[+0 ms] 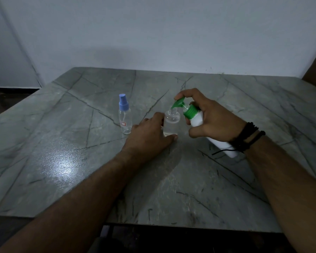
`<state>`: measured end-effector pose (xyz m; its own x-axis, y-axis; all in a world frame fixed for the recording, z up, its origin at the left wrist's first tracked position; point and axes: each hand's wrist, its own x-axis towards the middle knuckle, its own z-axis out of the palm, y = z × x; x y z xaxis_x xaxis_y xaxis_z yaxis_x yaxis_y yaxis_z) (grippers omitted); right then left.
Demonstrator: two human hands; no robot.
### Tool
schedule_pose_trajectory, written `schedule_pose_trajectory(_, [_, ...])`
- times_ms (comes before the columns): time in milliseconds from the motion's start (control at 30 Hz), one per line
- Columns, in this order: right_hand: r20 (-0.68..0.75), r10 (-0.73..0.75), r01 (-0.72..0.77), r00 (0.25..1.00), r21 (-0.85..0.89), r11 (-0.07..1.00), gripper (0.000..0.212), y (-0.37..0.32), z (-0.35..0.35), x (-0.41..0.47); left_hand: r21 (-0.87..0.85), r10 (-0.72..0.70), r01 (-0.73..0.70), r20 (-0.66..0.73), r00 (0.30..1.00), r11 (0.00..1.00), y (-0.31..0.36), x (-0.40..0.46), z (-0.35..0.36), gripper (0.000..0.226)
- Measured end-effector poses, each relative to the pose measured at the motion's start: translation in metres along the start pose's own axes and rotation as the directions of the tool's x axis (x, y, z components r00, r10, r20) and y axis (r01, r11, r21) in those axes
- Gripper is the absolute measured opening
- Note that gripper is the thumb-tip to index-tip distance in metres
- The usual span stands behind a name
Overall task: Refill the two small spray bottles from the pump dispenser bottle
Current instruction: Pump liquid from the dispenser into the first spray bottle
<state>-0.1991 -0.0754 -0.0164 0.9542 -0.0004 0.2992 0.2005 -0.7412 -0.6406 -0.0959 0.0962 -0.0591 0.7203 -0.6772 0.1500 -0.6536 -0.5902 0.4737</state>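
Head view: the left hand (150,132) grips the uncapped spray bottle (171,123) standing on the marble table (62,152). The right hand (213,119) clasps the tilted pump dispenser bottle (196,119), finger on the green pump head (179,103). If the nozzle drifts off the narrow neck, liquid may spill. The capped spray bottle (124,115) stands nearby.

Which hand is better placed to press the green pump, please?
Right: the right hand grips the white pump bottle, finger atop its green pump head; the left hand steadies the uncapped clear bottle.

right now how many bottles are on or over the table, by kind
capped spray bottle, blue cap: 1
uncapped spray bottle, steadied by the left hand: 1
pump dispenser bottle, green pump, tilted in the right hand: 1
total: 3
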Motion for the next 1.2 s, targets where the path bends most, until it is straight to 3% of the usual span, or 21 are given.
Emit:
schedule_pose_trajectory(333, [-0.017, 0.012, -0.013, 1.0, -0.043, 0.999, 0.085, -0.0009, 0.0015, -0.0013, 0.003, 0.0, 0.0, -0.004, 1.0, 1.0, 0.0002, -0.0012, -0.0002, 0.064])
schedule_pose_trajectory(633, [-0.042, 0.049, -0.048, 0.998, 0.041, 0.998, 0.07, -0.0031, -0.0015, -0.0035, -0.025, -0.001, 0.002, 0.026, 1.0, 1.0, 0.0033, -0.0025, -0.0035, 0.062])
schedule_pose_trajectory(1200, [-0.06, 0.017, -0.015, 0.998, 0.023, 1.0, 0.077, -0.0029, 0.0011, -0.0027, 0.011, -0.01, 0.009, 0.02, 1.0, 1.0, 0.0026, -0.0011, -0.0019, 0.065])
